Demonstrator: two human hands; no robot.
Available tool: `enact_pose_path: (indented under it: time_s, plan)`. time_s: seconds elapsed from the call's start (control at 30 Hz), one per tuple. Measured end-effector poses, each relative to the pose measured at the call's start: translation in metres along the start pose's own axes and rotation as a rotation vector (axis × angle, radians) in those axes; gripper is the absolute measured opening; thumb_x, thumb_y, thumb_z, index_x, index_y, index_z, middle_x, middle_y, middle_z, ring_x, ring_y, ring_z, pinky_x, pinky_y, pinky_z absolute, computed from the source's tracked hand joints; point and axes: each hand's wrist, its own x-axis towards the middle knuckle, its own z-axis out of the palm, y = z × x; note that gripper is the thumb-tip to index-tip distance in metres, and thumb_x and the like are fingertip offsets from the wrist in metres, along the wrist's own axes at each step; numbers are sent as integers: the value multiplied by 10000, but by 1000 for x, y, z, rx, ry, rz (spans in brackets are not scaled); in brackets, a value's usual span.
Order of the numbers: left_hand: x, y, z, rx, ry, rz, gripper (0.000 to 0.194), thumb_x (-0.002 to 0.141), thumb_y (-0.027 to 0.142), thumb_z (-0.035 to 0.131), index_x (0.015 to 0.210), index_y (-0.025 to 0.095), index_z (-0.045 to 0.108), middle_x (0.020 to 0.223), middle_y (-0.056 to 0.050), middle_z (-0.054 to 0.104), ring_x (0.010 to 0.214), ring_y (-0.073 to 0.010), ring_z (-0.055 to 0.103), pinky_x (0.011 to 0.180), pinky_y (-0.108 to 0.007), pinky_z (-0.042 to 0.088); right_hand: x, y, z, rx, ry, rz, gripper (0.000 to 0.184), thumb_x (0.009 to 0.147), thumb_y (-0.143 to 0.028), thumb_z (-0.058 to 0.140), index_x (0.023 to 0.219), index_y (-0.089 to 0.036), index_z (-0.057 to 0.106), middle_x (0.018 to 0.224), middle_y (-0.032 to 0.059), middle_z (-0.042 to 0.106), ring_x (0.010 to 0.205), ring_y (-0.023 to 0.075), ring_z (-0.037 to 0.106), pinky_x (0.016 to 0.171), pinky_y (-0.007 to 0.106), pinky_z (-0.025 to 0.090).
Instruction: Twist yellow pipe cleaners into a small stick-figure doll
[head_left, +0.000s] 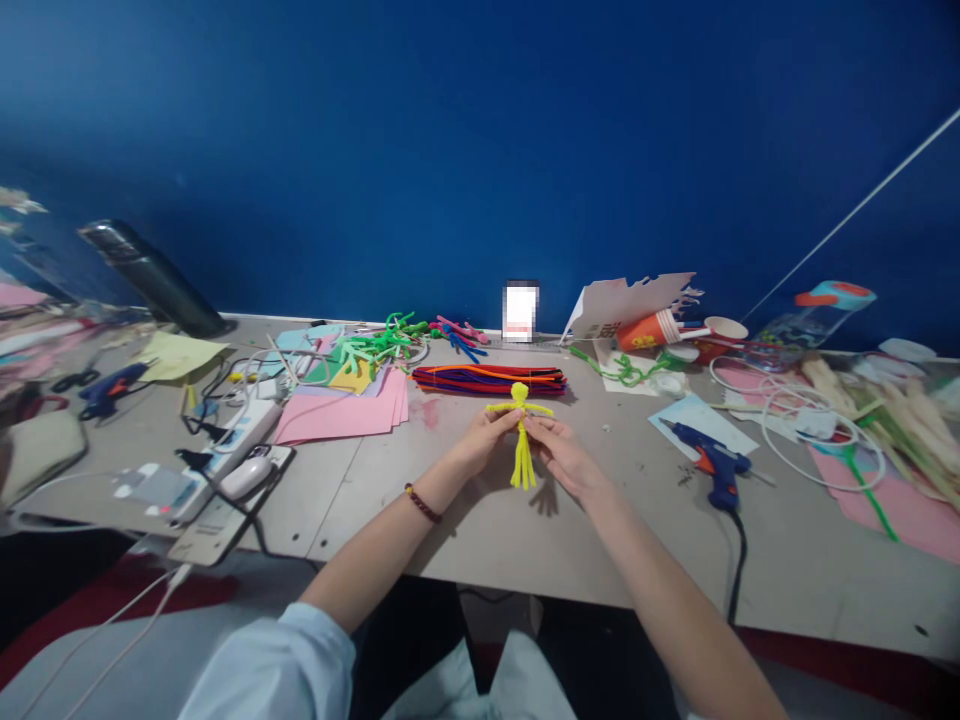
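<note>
A yellow pipe-cleaner figure point(520, 432) with a round head, two arms and dangling legs is held upright above the grey table point(465, 520). My left hand point(484, 440) pinches its body from the left. My right hand point(561, 455) pinches it from the right, fingers closed on the twisted middle. A dark bead bracelet point(422, 504) sits on my left wrist. Just behind the figure lies a flat stack of coloured pipe cleaners point(489, 379).
A blue glue gun point(712, 465) with its cord lies to the right. Pink paper sheets point(345, 410), green pipe-cleaner shapes point(379, 345), a power strip point(225, 445) and cables lie left. Paper cups point(679, 330), a white cord loop point(810, 430) and a bottle point(817, 315) are right.
</note>
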Motion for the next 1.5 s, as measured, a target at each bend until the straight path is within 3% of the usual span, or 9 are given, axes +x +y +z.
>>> enact_pose_path:
  time_s: [0.53, 1.0, 1.27, 1.5]
  plan:
    - [1, 2, 0, -40, 22, -26, 201, 657, 307, 818, 709, 137, 725, 693, -41, 687, 691, -148, 621, 763, -284, 448, 0, 0, 3, -24, 14, -45, 286, 518, -405, 858, 665, -185, 750, 655, 6, 685, 611, 114, 590, 635, 263, 491]
    - [0, -1, -2, -57, -18, -29, 271, 650, 355, 828, 754, 126, 725, 786, -68, 712, 730, -143, 634, 787, -270, 457, 0, 0, 4, -31, 14, -71, 302, 486, -413, 872, 655, -196, 748, 648, 0, 688, 611, 126, 594, 648, 283, 506]
    - [4, -2, -3, -42, 50, -32, 263, 705, 398, 783, 814, 163, 738, 868, -71, 727, 787, -166, 650, 759, -275, 471, 1, 2, 3, -70, 111, -128, 262, 546, -409, 831, 649, -198, 714, 660, -4, 672, 614, 129, 587, 659, 288, 492]
    - [2, 2, -2, -10, -13, -103, 333, 621, 321, 852, 875, 153, 717, 838, -55, 716, 717, -152, 650, 707, -279, 470, 7, 2, -4, -88, 209, -162, 325, 568, -446, 806, 738, -186, 708, 598, -32, 613, 514, 92, 491, 526, 245, 396]
